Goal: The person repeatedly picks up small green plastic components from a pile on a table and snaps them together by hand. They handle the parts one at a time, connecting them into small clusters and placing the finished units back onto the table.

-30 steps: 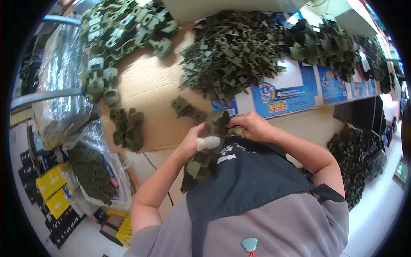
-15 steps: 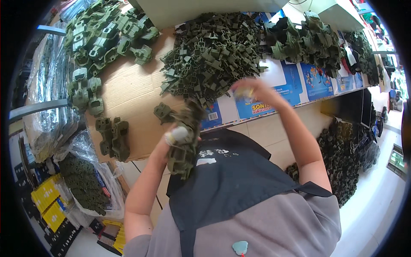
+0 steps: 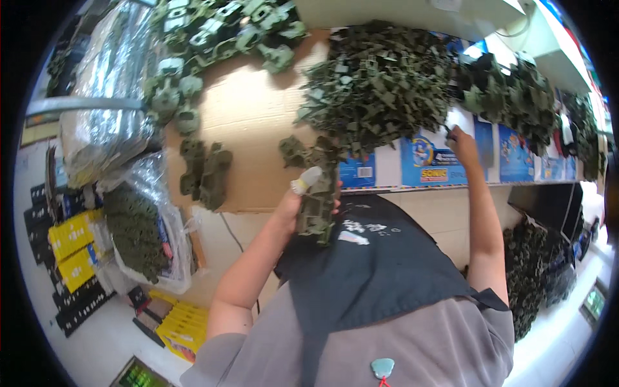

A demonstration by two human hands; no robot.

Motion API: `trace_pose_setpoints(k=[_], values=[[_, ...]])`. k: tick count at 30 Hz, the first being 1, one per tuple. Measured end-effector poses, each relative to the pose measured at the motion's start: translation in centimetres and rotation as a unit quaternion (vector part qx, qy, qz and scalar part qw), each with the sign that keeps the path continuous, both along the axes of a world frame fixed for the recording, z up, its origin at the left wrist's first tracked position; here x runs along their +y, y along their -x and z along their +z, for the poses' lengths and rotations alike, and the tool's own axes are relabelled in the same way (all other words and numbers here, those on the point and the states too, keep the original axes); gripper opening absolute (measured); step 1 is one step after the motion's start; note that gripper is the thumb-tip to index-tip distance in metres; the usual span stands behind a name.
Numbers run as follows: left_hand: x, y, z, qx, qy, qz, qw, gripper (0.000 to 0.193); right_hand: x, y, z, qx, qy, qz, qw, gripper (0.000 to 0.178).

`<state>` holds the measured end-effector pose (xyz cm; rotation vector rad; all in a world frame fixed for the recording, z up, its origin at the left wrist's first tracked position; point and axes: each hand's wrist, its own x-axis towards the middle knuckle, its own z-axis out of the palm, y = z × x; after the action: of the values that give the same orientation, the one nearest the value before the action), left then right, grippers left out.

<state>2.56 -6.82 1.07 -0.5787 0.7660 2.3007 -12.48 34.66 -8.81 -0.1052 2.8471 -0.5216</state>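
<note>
My left hand (image 3: 302, 187), its thumb wrapped in white, is closed around a long olive-green moulded plastic part (image 3: 317, 216). The part stands lengthwise in front of my dark apron, its far end close to the pile. A smaller green plastic part (image 3: 292, 151) lies on the cardboard just beyond that hand. Farther right, my right hand (image 3: 464, 147) is at the right edge of a heap of small green plastic pieces (image 3: 380, 84). Its fingers are pinched together, with something small and dark at the tips that I cannot make out.
Larger green parts (image 3: 225, 29) are heaped on the cardboard (image 3: 251, 109) at far left, with a pair of parts (image 3: 206, 174) nearer. More green parts (image 3: 509, 90) lie at right on flattened printed boxes (image 3: 435, 161). Plastic-wrapped bags (image 3: 138, 226) and yellow boxes (image 3: 177, 326) stand at left.
The view has shifted, so the table appears farther right. My right hand has moved right along the printed boxes to the pile's right edge. My left hand still holds the long green part.
</note>
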Motion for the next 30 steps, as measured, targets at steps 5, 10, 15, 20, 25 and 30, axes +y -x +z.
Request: trace_pose_setpoints(k=[5,10,15,20,25,30], values=[[1.0,0.3,-1.8,-0.038,0.074,0.031,0.996,0.048,-10.5,-5.8,12.7,-0.118,0.247,0.100,0.957,0.023],[2.8,1.2,-1.2,-0.040,0.073,0.040,0.996,0.045,-18.4,-9.2,16.1,-0.139,0.277,0.365,0.878,0.025],[3.1,1.2,-0.6,-0.059,0.071,0.009,0.996,0.039,-20.4,-9.8,15.6,-0.143,0.181,0.434,0.871,0.027],[3.3,0.5,-1.2,-0.077,0.063,0.024,0.995,0.031,-21.1,-10.0,15.3,-0.142,0.165,0.475,0.853,0.022],[3.4,0.0,-0.9,-0.073,0.110,0.016,0.991,0.030,-21.0,-10.0,14.7,-0.161,0.178,0.496,0.835,0.021],[3.9,-1.2,-0.2,-0.078,0.102,0.080,0.988,0.035,-21.0,-10.2,13.4,-0.182,0.240,0.487,0.819,0.024]])
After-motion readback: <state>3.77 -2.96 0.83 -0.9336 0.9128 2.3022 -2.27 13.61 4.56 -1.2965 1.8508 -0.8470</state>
